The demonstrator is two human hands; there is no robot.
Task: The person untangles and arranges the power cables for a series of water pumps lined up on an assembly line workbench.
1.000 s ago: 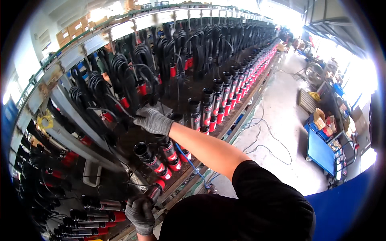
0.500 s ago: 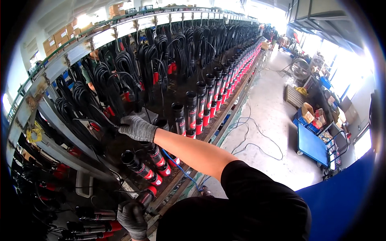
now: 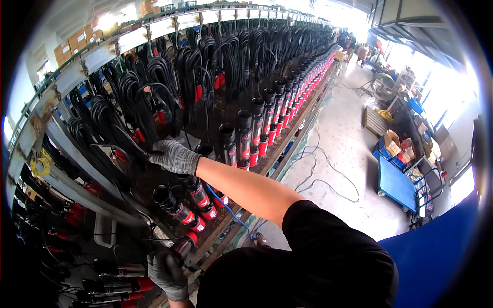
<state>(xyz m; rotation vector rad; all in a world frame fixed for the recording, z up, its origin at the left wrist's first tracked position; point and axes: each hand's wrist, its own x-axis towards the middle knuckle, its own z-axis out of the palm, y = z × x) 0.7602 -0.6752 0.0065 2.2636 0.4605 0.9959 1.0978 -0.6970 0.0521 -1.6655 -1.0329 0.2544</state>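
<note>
My left hand (image 3: 168, 275), in a grey knit glove, is closed round a dark cylinder with a red end, which looks like a submersible pump (image 3: 183, 246) and lies tilted. Farther up, my gloved right hand (image 3: 175, 156) reaches across the line with its fingers closed at the end of a black cable (image 3: 134, 142); the fingertips are partly hidden. Below my right forearm two similar pumps, black and silver with red bases, lean side by side: one nearer (image 3: 178, 209), one beside it (image 3: 199, 194). A blue cord (image 3: 226, 209) runs past them.
A long row of upright pumps (image 3: 244, 136) recedes along the rail. Coiled black cables (image 3: 205, 56) hang from the metal frame (image 3: 128, 41) above. More pumps (image 3: 120, 269) lie at lower left. On the right-hand floor stand a blue cart (image 3: 398, 185) and a fan (image 3: 383, 84); a loose cord (image 3: 334, 187) lies there.
Both hands have shifted slightly upward in the picture and keep their closed grips. The pump in my left hand has moved slightly up and left; the surroundings have shifted slightly too.
</note>
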